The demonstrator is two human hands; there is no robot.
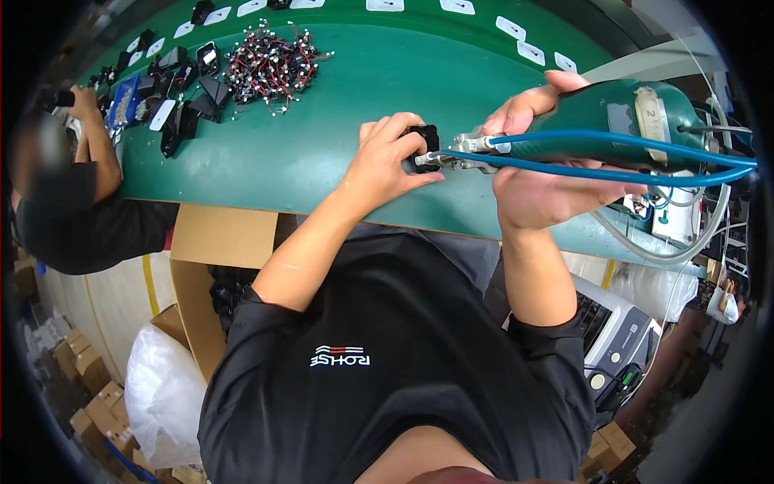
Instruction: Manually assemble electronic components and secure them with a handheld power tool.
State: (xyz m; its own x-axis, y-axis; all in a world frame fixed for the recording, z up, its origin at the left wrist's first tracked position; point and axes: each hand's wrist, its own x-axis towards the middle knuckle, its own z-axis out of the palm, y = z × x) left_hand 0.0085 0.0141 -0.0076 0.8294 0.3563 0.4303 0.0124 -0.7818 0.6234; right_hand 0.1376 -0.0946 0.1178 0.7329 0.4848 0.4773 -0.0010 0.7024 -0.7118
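My left hand (380,160) has its fingers closed round a small black part (427,137) on the green table. A thick green cylindrical power tool (597,121) lies in the grip of my right hand (538,192), tilted nearly level with its front end to the left. Its silver metal head (472,151) reaches the black part between my left fingers, though the exact contact is hidden. Two blue hoses (613,141) run along the tool from its head toward the right edge.
A heap of red and black wires with white connectors (274,64) lies at the far left, beside several black housings (181,121). A co-worker (89,153) sits at the left near a blue bin (124,101). An open cardboard box (197,298) stands below the table edge; a grey-white machine (621,339) is lower right.
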